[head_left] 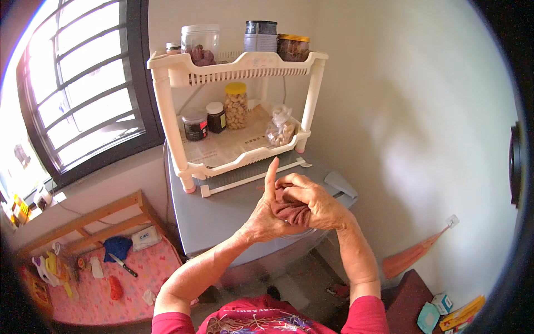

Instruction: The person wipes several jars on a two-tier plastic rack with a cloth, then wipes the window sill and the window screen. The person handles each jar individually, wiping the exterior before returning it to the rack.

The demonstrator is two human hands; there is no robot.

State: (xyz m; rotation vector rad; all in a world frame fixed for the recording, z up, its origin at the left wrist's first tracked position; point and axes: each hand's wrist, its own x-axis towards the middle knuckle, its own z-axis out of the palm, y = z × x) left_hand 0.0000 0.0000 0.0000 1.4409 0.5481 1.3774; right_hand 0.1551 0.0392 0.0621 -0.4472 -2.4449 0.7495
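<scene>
A brown cloth (290, 212) is bunched up between my two hands, in front of the shelf and above the grey tabletop (203, 225). My left hand (266, 216) grips the cloth from the left, with one finger or the thumb pointing straight up. From the right, my right hand (322, 205) curls its bent fingers over the top of the cloth. I cannot tell whether something is wrapped inside it. Close behind my hands, a white bar (253, 179) lies along the tabletop.
On the tabletop stands a cream two-tier plastic shelf (245, 162). Its lower tier holds a yellow-lidded jar (236, 108), two dark jars and a plastic bag (281, 131). More jars stand on top. A pink-covered bed (100, 295) is at lower left, below a barred window (83, 83).
</scene>
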